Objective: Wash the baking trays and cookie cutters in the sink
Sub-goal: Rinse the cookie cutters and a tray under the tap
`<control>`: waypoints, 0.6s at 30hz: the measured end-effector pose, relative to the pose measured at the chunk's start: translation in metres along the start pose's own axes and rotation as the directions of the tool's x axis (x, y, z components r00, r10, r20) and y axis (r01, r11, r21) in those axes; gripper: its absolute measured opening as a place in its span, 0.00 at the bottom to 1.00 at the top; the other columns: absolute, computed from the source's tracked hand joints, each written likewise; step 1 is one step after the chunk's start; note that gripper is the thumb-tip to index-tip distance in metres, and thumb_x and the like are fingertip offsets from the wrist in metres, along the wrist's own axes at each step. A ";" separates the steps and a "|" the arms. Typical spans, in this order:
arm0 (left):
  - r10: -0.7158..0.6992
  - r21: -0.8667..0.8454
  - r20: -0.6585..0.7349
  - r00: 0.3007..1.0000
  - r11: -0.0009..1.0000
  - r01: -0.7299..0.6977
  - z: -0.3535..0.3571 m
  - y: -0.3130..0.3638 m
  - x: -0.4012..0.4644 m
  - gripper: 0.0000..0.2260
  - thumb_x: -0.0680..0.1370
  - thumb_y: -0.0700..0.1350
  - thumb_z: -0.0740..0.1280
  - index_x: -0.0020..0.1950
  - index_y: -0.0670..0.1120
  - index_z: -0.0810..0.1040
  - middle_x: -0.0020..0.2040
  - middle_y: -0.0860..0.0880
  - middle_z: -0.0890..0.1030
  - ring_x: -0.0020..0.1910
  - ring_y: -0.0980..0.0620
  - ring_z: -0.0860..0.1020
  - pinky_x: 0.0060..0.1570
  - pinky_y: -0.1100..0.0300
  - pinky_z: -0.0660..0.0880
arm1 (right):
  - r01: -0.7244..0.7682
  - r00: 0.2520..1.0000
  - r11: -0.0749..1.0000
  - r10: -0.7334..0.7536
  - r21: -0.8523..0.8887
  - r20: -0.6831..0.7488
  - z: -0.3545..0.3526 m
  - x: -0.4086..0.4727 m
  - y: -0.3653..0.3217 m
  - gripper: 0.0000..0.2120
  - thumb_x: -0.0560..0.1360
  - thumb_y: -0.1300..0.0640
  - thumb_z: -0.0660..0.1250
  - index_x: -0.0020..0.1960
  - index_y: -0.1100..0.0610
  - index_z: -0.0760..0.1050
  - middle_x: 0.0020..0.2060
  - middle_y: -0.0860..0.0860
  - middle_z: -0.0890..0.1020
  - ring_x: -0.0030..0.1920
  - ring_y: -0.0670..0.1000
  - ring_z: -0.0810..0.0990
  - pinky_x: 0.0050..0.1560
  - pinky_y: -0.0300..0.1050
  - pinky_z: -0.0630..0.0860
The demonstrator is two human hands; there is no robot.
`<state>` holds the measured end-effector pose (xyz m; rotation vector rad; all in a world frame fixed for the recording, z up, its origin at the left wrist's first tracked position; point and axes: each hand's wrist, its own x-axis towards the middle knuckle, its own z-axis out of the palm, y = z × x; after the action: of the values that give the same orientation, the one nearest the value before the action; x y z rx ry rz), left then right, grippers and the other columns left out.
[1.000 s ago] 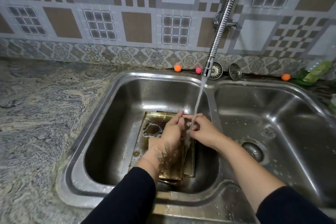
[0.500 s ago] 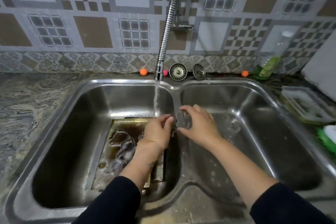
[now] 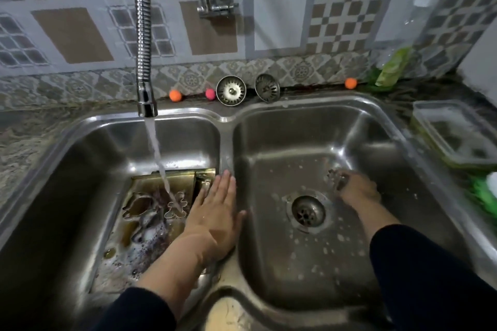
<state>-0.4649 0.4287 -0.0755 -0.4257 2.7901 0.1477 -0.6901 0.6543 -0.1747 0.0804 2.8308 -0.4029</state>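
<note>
My right hand (image 3: 357, 188) has its fingers (image 3: 339, 182) curled round a small cookie cutter (image 3: 334, 176), low in the right basin beyond the drain (image 3: 308, 210). My left hand (image 3: 215, 212) lies flat, fingers straight and holding nothing, over the divider of the sink (image 3: 227, 140). Just left of those fingers, the baking trays (image 3: 177, 177) sit in the left basin with a gingerbread-man cutter (image 3: 176, 205) on them under the water stream (image 3: 158, 158) from the faucet (image 3: 144, 35).
</note>
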 end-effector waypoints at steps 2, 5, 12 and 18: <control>-0.006 0.011 0.002 1.000 1.000 0.006 0.001 -0.001 0.002 0.30 0.82 0.56 0.45 0.76 0.46 0.33 0.75 0.51 0.30 0.74 0.53 0.32 0.73 0.54 0.36 | -0.016 1.000 0.999 0.016 -0.036 0.027 0.001 0.005 0.001 0.24 0.72 0.51 0.70 0.67 0.53 0.70 0.65 0.57 0.71 0.64 0.61 0.70 0.61 0.54 0.72; -0.004 0.003 0.020 1.000 1.000 0.004 0.003 -0.002 0.004 0.30 0.82 0.56 0.46 0.76 0.46 0.33 0.75 0.51 0.30 0.75 0.53 0.33 0.75 0.53 0.37 | 0.020 0.998 0.998 -0.016 -0.067 0.064 -0.002 0.004 0.003 0.29 0.71 0.51 0.71 0.69 0.51 0.67 0.66 0.56 0.69 0.65 0.60 0.67 0.62 0.55 0.69; 0.020 -0.022 0.019 1.000 1.000 -0.020 0.002 -0.004 0.005 0.30 0.82 0.56 0.46 0.77 0.47 0.35 0.76 0.51 0.31 0.75 0.52 0.33 0.74 0.53 0.36 | 0.240 0.967 0.967 -0.230 -0.087 0.106 -0.031 -0.039 -0.019 0.26 0.74 0.54 0.69 0.70 0.46 0.67 0.67 0.53 0.71 0.66 0.57 0.69 0.61 0.51 0.71; 0.141 -0.302 -0.139 0.980 0.937 -0.177 -0.003 -0.027 -0.004 0.23 0.83 0.50 0.51 0.78 0.48 0.55 0.79 0.53 0.52 0.77 0.54 0.52 0.74 0.60 0.46 | 0.540 0.827 0.842 -0.529 -0.006 0.189 -0.060 -0.127 -0.092 0.27 0.74 0.46 0.68 0.72 0.45 0.65 0.70 0.50 0.71 0.69 0.54 0.69 0.68 0.50 0.67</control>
<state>-0.4535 0.4036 -0.0730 -0.2861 2.9203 0.6296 -0.5924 0.5807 -0.0593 -0.7451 2.6377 -0.4111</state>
